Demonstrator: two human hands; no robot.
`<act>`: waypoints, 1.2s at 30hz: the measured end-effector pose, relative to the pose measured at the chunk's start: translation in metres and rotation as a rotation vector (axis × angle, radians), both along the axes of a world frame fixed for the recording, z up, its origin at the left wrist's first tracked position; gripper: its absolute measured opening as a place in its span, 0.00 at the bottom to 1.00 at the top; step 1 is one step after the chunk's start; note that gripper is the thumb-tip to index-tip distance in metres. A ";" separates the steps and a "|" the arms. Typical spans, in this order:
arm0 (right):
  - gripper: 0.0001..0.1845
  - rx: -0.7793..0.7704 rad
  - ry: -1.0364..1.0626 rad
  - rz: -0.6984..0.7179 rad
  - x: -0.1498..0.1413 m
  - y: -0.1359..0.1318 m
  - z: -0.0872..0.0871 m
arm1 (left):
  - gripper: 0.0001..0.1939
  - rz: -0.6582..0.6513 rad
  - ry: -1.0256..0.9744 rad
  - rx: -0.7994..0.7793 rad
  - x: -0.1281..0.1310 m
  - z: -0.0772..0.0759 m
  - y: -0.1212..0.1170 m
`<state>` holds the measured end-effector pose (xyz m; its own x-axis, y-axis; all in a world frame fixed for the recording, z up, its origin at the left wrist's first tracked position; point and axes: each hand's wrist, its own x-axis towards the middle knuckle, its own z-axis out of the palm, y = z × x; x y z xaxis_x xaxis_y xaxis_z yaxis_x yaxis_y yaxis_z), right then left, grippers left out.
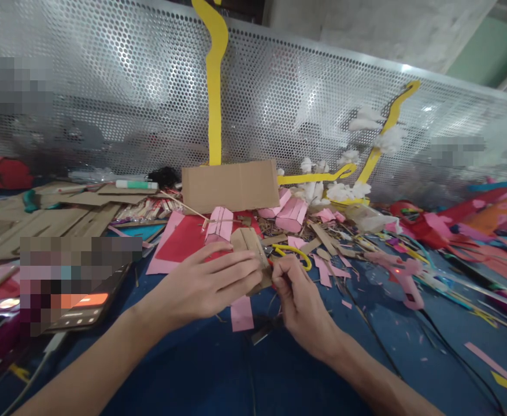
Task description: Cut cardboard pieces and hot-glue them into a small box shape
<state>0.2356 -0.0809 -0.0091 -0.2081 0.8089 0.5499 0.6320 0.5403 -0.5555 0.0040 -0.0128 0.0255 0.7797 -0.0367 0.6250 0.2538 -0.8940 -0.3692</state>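
Note:
My left hand (221,283) lies with fingers stretched out flat across a small piece of brown cardboard (247,240); its thumb is hidden. At the right edge of that cardboard, my right hand (294,289) is closed in a pinch. A bit of red shows by its fingertips, but I cannot make out what they grip. Yellow-handled scissors (307,261) lie just behind the right hand, partly covered by it. Behind the left fingers rests a folded pink paper shape (219,224) on red paper (179,242). A pink strip (241,315) lies below the hands.
A pink glue gun (403,271), lit by a small red light, lies at right with its cord trailing forward. A large cardboard piece (231,185) stands behind, near a tall yellow strip (215,104). A phone (92,306) lies at left. A perforated metal panel (270,92) closes the back.

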 end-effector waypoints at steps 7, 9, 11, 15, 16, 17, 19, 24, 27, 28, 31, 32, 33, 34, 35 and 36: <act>0.09 0.042 0.013 -0.015 -0.001 0.001 -0.002 | 0.15 0.001 -0.002 -0.007 0.000 0.000 0.000; 0.09 0.049 0.013 -0.015 -0.001 0.001 -0.002 | 0.15 -0.001 -0.006 -0.007 0.000 0.000 0.000; 0.10 0.050 0.016 -0.016 -0.001 0.002 -0.002 | 0.15 -0.004 -0.009 -0.007 0.000 0.000 0.000; 0.10 0.057 0.029 -0.015 -0.002 0.001 -0.002 | 0.14 -0.011 -0.011 -0.016 0.001 0.000 0.000; 0.10 0.062 0.035 -0.014 -0.002 0.001 -0.002 | 0.14 -0.010 -0.007 -0.020 0.000 0.000 0.000; 0.10 0.066 0.040 -0.015 -0.002 0.001 -0.003 | 0.14 -0.008 -0.004 -0.023 0.000 0.000 0.000; 0.10 0.073 0.048 -0.017 -0.002 0.001 -0.003 | 0.15 0.001 0.003 -0.023 -0.001 0.000 0.000; 0.09 0.075 0.061 -0.006 -0.001 0.002 -0.003 | 0.16 0.006 -0.004 -0.014 -0.001 0.001 0.001; 0.09 0.077 0.072 0.000 -0.001 0.001 -0.002 | 0.16 0.004 -0.006 -0.023 -0.001 0.001 0.001; 0.09 0.078 0.074 0.003 -0.001 0.001 -0.002 | 0.16 0.003 -0.006 -0.028 0.000 0.001 0.001; 0.09 0.075 0.082 0.013 -0.003 0.000 -0.002 | 0.16 0.001 -0.008 -0.059 -0.001 0.001 0.001; 0.09 0.071 0.089 0.015 -0.003 0.000 -0.001 | 0.16 -0.002 -0.012 -0.073 -0.001 0.001 0.001; 0.09 0.066 0.097 0.018 -0.003 0.000 -0.001 | 0.16 -0.005 -0.016 -0.085 -0.002 0.001 0.002; 0.09 0.060 0.106 0.021 -0.004 0.000 -0.001 | 0.17 -0.010 -0.021 -0.095 -0.002 0.001 0.002; 0.09 0.056 0.115 0.025 -0.004 0.000 -0.001 | 0.17 -0.013 -0.024 -0.103 -0.002 0.000 0.002; 0.09 0.051 0.121 0.029 -0.004 0.000 -0.001 | 0.17 -0.014 -0.025 -0.108 -0.002 0.000 0.003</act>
<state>0.2320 -0.0806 -0.0100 -0.1602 0.7737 0.6130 0.5460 0.5868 -0.5979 0.0019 -0.0102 0.0258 0.7640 0.0212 0.6448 0.2488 -0.9318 -0.2641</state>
